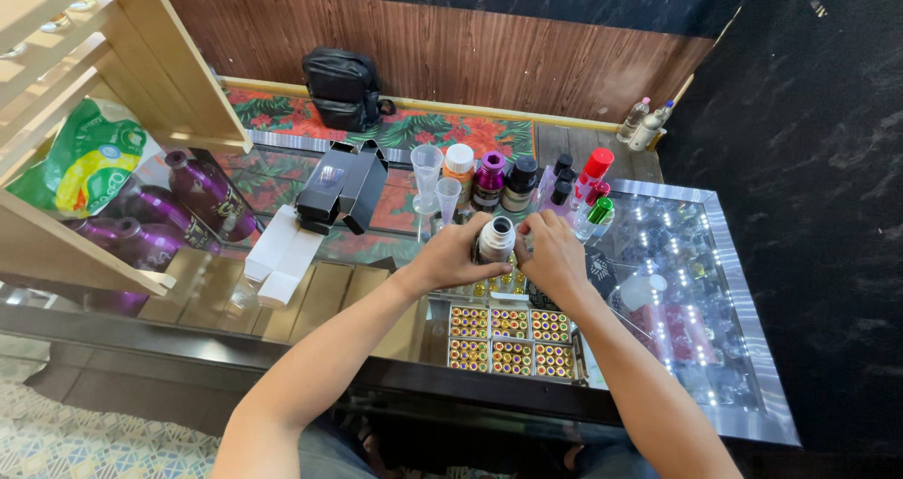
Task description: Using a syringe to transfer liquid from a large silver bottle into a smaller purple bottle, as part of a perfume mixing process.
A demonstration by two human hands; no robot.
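Note:
My left hand wraps around a silver metal bottle with an open dark mouth, held upright over the glass counter. My right hand meets it from the right, fingers pinched at the bottle's neck. Just behind stand two clear plastic cups, an orange-labelled white-capped bottle, a purple bottle, a dark-capped bottle, and small bottles with red and green caps.
Open black boxes and flat white cartons lie left of my hands. Purple bottles and a green bag sit by a wooden shelf. Trays of small gold-capped vials show under the glass. A black bag lies on the floor.

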